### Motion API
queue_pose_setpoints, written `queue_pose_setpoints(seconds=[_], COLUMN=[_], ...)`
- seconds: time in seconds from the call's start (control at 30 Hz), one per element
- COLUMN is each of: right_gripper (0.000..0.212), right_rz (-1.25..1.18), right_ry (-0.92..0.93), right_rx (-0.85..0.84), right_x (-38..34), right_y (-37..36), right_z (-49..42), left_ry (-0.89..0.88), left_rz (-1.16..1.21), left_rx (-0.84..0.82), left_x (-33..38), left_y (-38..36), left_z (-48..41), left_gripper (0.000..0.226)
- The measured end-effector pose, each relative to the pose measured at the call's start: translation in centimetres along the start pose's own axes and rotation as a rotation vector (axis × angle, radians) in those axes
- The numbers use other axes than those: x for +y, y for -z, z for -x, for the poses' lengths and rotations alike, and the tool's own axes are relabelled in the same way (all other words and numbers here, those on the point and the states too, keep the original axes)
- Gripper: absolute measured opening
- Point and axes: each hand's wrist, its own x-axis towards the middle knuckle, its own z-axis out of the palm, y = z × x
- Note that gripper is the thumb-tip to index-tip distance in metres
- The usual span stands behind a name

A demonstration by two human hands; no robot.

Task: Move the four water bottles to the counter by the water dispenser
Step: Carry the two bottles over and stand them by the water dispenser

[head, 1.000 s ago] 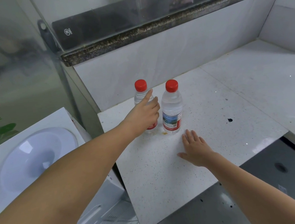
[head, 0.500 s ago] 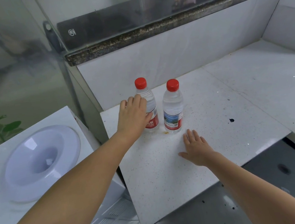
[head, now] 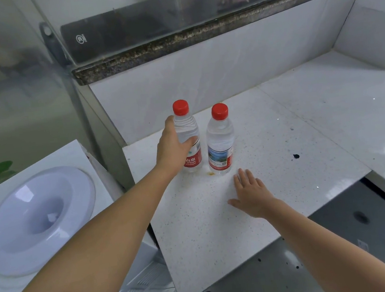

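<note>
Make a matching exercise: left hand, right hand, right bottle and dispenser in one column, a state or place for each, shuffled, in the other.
1. left hand
2. right hand
3. right bottle
4. dispenser

A. flat on the counter
B. left of the counter
C. wrapped round the left bottle
D. upright, untouched

Pairs: 1-C, 2-A, 3-D, 4-B

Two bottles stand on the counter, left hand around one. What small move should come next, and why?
Probably let go and draw the left hand back. Its grip wraps the left bottle, which stands upright on the counter next to the water dispenser, beside the right bottle. Only two of four bottles are visible here, and the right hand lies flat and empty.
</note>
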Motion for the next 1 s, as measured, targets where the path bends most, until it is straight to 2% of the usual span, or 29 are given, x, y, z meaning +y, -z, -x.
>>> queue_pose_setpoints(seconds=[0.47, 0.73, 0.9, 1.0], right_gripper=[0.082, 0.073, 0.063, 0.056], right_rz=[-0.014, -0.072, -0.179, -0.201], right_ry=[-0.015, -0.037, -0.048, -0.043], right_rx=[0.011, 0.058, 0.132, 0.221], right_x=[0.0, -0.2, -0.2, 0.1], right_y=[-0.3, 0.0, 0.1, 0.6], right_z=[-0.1, 0.2, 1.8, 3.5], left_ry=[-0.024, -0.02, 0.048, 0.009], left_rz=[-0.004, -0.324, -0.415, -0.501], left_rx=[-0.066, -0.073, -0.068, -0.102], left_x=[0.6, 0.5, -0.2, -0.3], left_y=[-0.1, 1.3, 2.1, 2.5], left_z=[-1.6, -0.1, 2.4, 4.2], left_gripper=[0.07, 0.076, 0.061, 0.053])
